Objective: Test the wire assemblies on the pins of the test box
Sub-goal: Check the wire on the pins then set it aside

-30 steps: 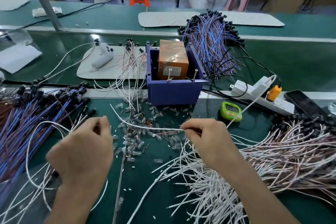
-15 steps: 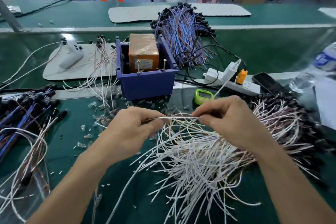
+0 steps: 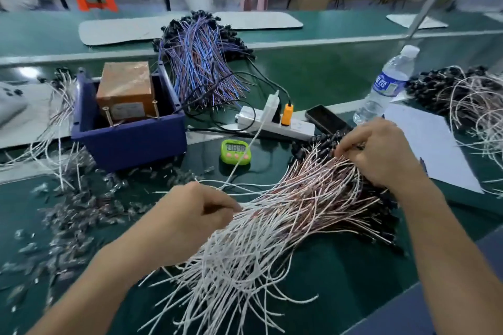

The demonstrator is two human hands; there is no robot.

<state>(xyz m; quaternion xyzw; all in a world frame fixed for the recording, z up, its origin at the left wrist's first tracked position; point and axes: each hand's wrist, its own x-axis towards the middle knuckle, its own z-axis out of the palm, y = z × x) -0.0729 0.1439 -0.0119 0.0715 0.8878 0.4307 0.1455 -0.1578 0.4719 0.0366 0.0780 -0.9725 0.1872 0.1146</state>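
Since half a second ago the right hand [image 3: 381,155] has gone from the middle of the pile out to its far right end, and the view has swung right, bringing a water bottle [image 3: 386,87] fully into sight. Nearest, on the green worktop [image 3: 340,266], the wire assemblies [image 3: 272,226] lie in a fanned heap, white ends toward the viewer, black plugs at the far right; the left hand [image 3: 196,215], fingers curled, pinches a few white ends at the heap's left edge; the right hand's fingertips are curled down among the wires just beside the plugs, pinching there, though which wire I cannot tell. Left of the heap, clear caps [image 3: 76,209] litter the surface. Beyond sits a green timer [image 3: 235,151]; farther left the blue test box [image 3: 128,141], two pins [image 3: 109,114] upright at its front rim, well apart from both hands; behind the timer a power strip [image 3: 272,122] and a phone [image 3: 326,118]; farthest, a blue-and-purple wire bundle [image 3: 201,62].
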